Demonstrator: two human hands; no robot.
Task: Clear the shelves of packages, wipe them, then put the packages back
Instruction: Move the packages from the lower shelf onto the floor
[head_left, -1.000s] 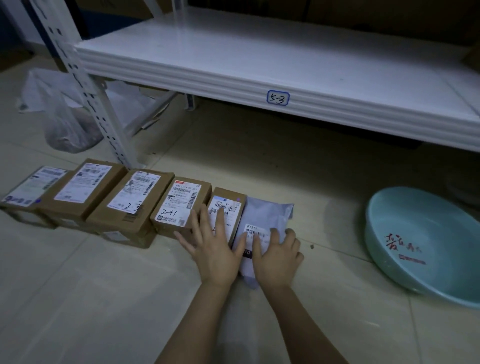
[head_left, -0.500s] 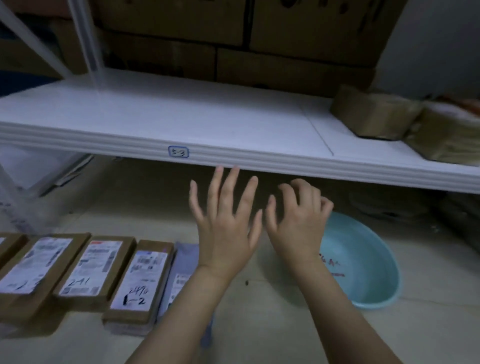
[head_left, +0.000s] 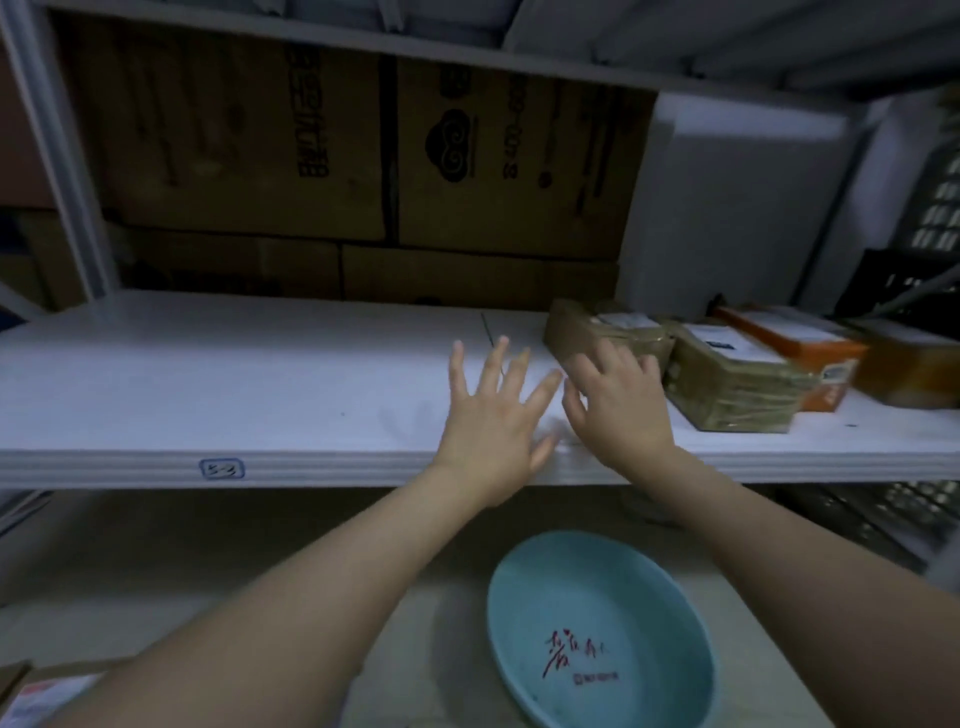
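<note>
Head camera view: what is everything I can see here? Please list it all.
shelf: one, white, across the middle.
shelf label: one, blue-outlined, on the shelf's front edge.
packages: four, three brown and one orange, on the shelf's right end.
cardboard boxes: several, brown, stacked behind the shelf.
basin: one, light blue with red writing, on the floor below the shelf.
floor package: one, brown, bottom left corner, mostly cut off.
left hand: one, fingers spread, over the shelf.
right hand: one, fingers relaxed, by the nearest brown package.

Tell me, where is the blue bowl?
In the head view, the blue bowl sits on the floor, low and right of centre, just in front of and below the white shelf.
</note>
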